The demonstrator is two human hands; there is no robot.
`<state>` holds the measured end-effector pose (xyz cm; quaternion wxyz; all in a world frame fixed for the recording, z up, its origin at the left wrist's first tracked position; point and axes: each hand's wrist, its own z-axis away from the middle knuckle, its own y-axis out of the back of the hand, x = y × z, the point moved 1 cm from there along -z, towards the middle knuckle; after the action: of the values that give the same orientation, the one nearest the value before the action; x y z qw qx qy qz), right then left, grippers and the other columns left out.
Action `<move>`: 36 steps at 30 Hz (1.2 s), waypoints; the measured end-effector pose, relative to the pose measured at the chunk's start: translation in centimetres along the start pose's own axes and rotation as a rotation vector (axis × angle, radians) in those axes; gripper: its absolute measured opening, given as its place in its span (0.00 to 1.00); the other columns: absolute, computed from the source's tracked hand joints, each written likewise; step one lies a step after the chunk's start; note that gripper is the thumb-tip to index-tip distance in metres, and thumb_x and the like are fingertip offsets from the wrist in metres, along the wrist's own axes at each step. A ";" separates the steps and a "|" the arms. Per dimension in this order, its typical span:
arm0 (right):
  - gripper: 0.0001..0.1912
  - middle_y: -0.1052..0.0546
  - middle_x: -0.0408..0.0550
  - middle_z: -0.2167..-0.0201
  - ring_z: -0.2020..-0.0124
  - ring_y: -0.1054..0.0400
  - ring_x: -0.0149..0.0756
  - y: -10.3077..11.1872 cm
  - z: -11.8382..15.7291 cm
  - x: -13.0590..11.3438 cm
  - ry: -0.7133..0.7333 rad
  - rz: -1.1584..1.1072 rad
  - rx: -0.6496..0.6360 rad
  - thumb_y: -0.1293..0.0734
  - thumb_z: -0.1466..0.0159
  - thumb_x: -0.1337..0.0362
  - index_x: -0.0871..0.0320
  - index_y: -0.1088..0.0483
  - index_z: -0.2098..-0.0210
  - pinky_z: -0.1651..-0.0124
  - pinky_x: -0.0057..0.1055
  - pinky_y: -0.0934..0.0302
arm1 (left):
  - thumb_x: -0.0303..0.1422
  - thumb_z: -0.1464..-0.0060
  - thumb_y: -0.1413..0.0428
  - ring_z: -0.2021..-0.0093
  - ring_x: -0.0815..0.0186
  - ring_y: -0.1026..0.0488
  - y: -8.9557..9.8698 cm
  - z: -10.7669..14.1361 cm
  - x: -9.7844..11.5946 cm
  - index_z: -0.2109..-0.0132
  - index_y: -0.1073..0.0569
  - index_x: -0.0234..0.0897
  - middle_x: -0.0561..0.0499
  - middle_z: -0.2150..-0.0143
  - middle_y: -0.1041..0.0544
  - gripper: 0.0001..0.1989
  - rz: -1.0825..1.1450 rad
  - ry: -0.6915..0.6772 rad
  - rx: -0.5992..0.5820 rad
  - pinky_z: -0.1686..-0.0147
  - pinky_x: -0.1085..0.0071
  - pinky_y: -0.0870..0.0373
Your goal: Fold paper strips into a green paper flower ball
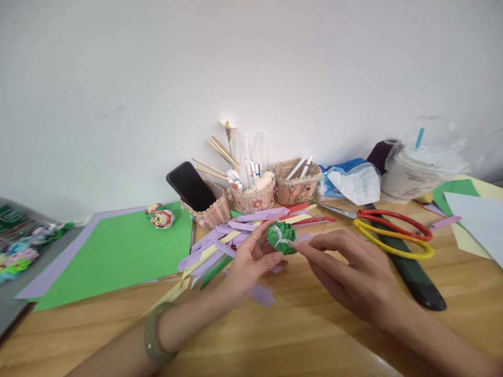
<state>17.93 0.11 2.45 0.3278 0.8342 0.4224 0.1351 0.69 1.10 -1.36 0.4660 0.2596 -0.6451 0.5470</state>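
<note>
A green folded-paper ball (281, 238) with a white paper strip across it is held above the table by my left hand (251, 262), fingers behind it and thumb below. My right hand (353, 267) has its fingertips pinched at the ball's right side, where the white strip's end is. Whether those fingertips grip the strip or only press it is too small to tell. Behind and below the ball lies a loose pile of purple, yellow, red and green paper strips (208, 251).
Right of my hands lie red-and-yellow-handled scissors (396, 230) and a dark flat tool (420, 283). Green paper (118, 256) with small paper rosettes (162, 217) is at left. A phone (190, 186), decorated baskets (296, 183) and a lidded cup (412, 175) stand along the wall.
</note>
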 end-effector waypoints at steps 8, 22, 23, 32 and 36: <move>0.06 0.26 0.49 0.68 0.67 0.31 0.34 -0.4 -0.5 0.0 -0.221 -0.226 -0.040 0.36 0.41 0.72 0.56 0.32 0.65 0.67 0.29 0.34 | 0.29 0.53 0.41 0.52 0.65 0.33 0.1 0.0 -0.1 0.42 0.39 0.51 0.52 0.48 0.30 0.31 -0.074 -0.046 -0.097 0.54 0.69 0.34; 0.05 0.27 0.48 0.69 0.69 0.32 0.32 -0.2 -0.6 0.1 -0.210 -0.258 -0.109 0.37 0.41 0.72 0.57 0.32 0.66 0.68 0.28 0.36 | 0.29 0.51 0.43 0.42 0.58 0.40 0.1 0.4 0.1 0.43 0.38 0.51 0.53 0.45 0.30 0.28 -0.092 -0.012 -0.157 0.43 0.59 0.45; 0.05 0.27 0.48 0.70 0.70 0.33 0.31 -0.2 -0.5 0.1 -0.190 -0.226 -0.095 0.37 0.41 0.72 0.57 0.32 0.67 0.69 0.28 0.36 | 0.29 0.51 0.43 0.42 0.58 0.40 0.1 0.4 0.0 0.43 0.37 0.50 0.52 0.45 0.30 0.27 -0.087 -0.014 -0.166 0.44 0.59 0.44; 0.04 0.27 0.45 0.75 0.74 0.35 0.32 -0.1 -0.2 -0.8 0.049 0.139 -0.047 0.36 0.43 0.73 0.58 0.33 0.68 0.73 0.28 0.41 | 0.29 0.56 0.38 0.50 0.60 0.32 -0.3 0.1 -0.5 0.46 0.33 0.47 0.50 0.50 0.27 0.28 -0.189 -0.043 -0.137 0.51 0.65 0.36; 0.07 0.27 0.46 0.72 0.72 0.33 0.31 0.6 -0.3 -0.8 -0.035 0.027 0.035 0.35 0.43 0.74 0.58 0.33 0.66 0.70 0.28 0.38 | 0.29 0.58 0.38 0.52 0.62 0.32 -0.2 0.2 -0.3 0.45 0.34 0.49 0.52 0.50 0.28 0.30 -0.122 0.004 -0.156 0.54 0.67 0.35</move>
<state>17.64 -0.64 3.10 0.3190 0.8476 0.4076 0.1173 0.97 0.84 -1.53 0.5184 0.2603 -0.6679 0.4663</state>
